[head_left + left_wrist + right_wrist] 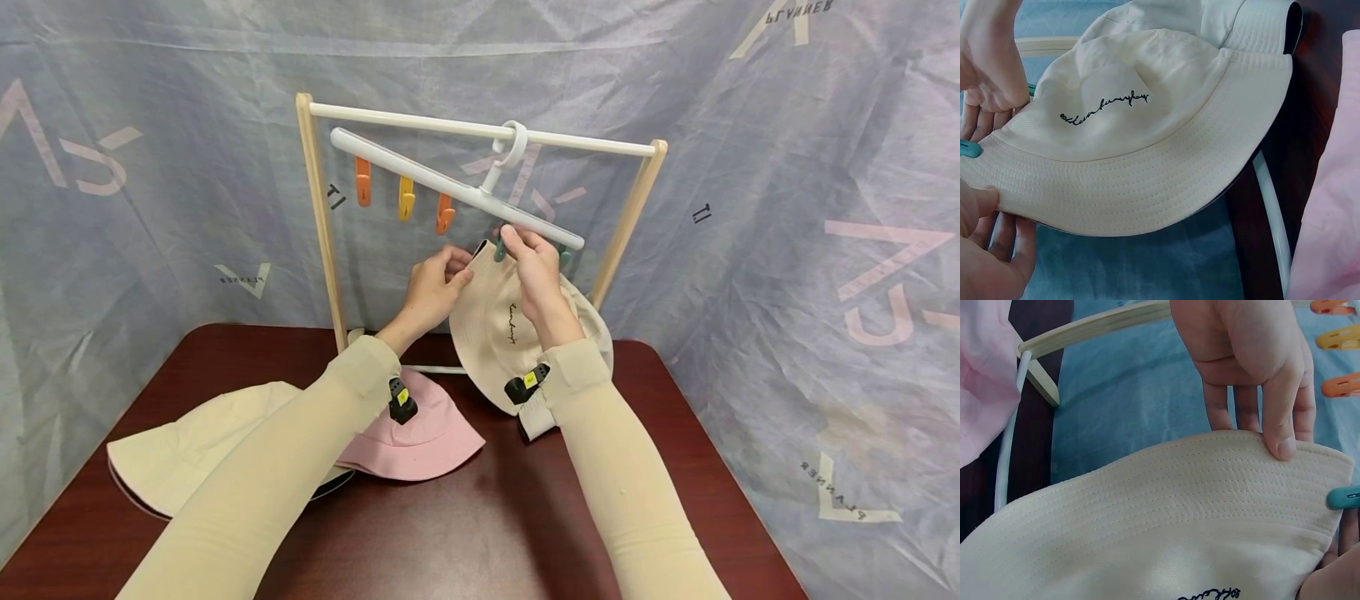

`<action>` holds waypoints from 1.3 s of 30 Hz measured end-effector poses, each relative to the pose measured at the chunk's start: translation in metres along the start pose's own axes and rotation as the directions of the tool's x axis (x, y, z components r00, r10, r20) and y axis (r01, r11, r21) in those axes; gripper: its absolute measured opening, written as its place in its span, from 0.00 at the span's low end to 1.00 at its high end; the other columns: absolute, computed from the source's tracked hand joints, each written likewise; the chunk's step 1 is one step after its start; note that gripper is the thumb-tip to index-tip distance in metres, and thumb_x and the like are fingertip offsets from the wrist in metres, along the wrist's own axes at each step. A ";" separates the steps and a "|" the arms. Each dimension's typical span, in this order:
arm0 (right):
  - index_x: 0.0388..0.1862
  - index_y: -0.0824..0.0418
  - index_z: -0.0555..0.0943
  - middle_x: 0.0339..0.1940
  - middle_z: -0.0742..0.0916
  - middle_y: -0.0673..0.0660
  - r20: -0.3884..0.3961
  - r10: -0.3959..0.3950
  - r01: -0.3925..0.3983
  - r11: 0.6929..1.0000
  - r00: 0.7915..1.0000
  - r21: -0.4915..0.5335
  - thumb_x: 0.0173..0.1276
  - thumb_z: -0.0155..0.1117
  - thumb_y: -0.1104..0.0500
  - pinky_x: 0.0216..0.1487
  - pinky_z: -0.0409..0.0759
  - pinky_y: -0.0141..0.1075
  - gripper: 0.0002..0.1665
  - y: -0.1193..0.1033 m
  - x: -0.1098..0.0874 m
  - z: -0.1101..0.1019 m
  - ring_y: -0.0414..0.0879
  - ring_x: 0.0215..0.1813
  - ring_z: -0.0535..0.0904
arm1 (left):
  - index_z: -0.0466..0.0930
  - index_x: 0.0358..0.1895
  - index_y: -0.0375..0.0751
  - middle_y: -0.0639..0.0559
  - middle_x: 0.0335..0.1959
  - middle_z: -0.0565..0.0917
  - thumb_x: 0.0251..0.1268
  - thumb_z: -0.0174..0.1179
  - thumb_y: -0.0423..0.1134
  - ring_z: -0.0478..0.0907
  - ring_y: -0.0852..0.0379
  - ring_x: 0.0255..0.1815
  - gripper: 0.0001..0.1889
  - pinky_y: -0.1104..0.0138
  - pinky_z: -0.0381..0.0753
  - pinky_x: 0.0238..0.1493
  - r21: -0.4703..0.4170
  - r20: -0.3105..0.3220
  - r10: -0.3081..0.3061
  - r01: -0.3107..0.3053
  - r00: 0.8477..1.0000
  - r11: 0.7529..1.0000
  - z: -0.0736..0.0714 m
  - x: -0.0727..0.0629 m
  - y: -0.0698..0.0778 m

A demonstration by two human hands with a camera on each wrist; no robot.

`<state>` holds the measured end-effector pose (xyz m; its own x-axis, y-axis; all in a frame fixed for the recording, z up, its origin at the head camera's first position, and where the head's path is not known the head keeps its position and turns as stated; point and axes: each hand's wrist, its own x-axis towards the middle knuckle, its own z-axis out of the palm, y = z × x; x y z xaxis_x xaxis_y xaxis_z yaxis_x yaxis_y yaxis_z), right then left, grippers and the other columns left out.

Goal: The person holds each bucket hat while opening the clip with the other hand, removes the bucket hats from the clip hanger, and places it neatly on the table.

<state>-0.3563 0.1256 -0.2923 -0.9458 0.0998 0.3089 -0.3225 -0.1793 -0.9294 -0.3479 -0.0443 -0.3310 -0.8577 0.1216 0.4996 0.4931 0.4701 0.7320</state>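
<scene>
A cream bucket hat (487, 325) with dark script stitching hangs tilted below a white clip hanger (450, 185). My left hand (433, 287) pinches its brim edge, thumb on the stitched face and fingers behind, as the right wrist view shows. A green clip (1344, 497) bites the brim near its corner. Close beside that clip, my right hand (538, 271) holds the hat's upper edge, thumb in front and fingers behind; its fingertips are partly hidden. Another green clip (565, 257) shows just past the right hand.
Orange and yellow clips (406, 200) hang from the hanger's raised left side. The hanger hooks over the white rail (420, 122) of a wooden-sided rack (322, 225). On the dark red table (420, 550) lie a pink bucket hat (420, 442) and a cream hat (202, 442). Grey printed cloth surrounds it.
</scene>
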 end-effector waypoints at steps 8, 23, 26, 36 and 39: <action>0.62 0.71 0.83 0.60 0.87 0.68 -0.011 0.016 -0.016 0.999 1.000 -0.048 0.81 0.66 0.52 0.72 0.71 0.37 0.25 0.001 0.000 0.000 0.52 0.62 0.83 | 0.83 0.56 0.39 0.43 0.49 0.89 0.79 0.63 0.38 0.87 0.47 0.49 0.10 0.56 0.85 0.53 -0.001 -0.005 -0.001 0.001 1.000 1.000 0.000 0.000 -0.001; 0.57 0.69 0.86 0.58 0.88 0.68 -0.042 0.017 -0.019 0.998 0.999 -0.054 0.80 0.67 0.52 0.66 0.76 0.35 0.21 -0.002 0.000 0.002 0.57 0.64 0.83 | 0.83 0.55 0.38 0.43 0.49 0.89 0.79 0.64 0.37 0.87 0.48 0.49 0.10 0.57 0.85 0.54 0.000 -0.012 -0.001 0.001 1.000 1.000 0.001 0.000 -0.001; 0.57 0.69 0.86 0.57 0.88 0.67 -0.045 0.022 -0.025 0.998 0.999 -0.061 0.80 0.68 0.51 0.67 0.76 0.35 0.22 -0.002 0.000 0.002 0.57 0.64 0.83 | 0.83 0.56 0.38 0.43 0.49 0.89 0.79 0.64 0.37 0.87 0.48 0.49 0.10 0.58 0.85 0.54 -0.003 -0.012 -0.004 0.004 1.000 1.000 0.001 0.000 0.000; 0.62 0.69 0.85 0.59 0.88 0.67 -0.053 0.036 -0.040 0.995 0.998 -0.089 0.80 0.67 0.51 0.68 0.76 0.36 0.24 -0.005 0.000 0.002 0.55 0.62 0.84 | 0.83 0.56 0.39 0.44 0.50 0.88 0.80 0.63 0.38 0.87 0.49 0.50 0.10 0.57 0.85 0.54 0.000 -0.005 -0.013 0.013 1.000 1.000 0.001 -0.001 0.001; 0.62 0.69 0.85 0.59 0.88 0.67 -0.055 0.030 -0.035 0.995 0.998 -0.092 0.80 0.67 0.51 0.67 0.76 0.36 0.25 -0.005 -0.001 0.001 0.55 0.62 0.84 | 0.83 0.56 0.40 0.45 0.50 0.88 0.80 0.63 0.39 0.87 0.49 0.50 0.10 0.58 0.85 0.54 -0.003 -0.001 -0.018 0.018 1.000 1.000 0.001 -0.001 0.001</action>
<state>-0.3537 0.1250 -0.2878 -0.9517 0.1479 0.2689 -0.2840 -0.0921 -0.9544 -0.3463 -0.0430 -0.3312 -0.8661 0.1123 0.4870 0.4783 0.4692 0.7423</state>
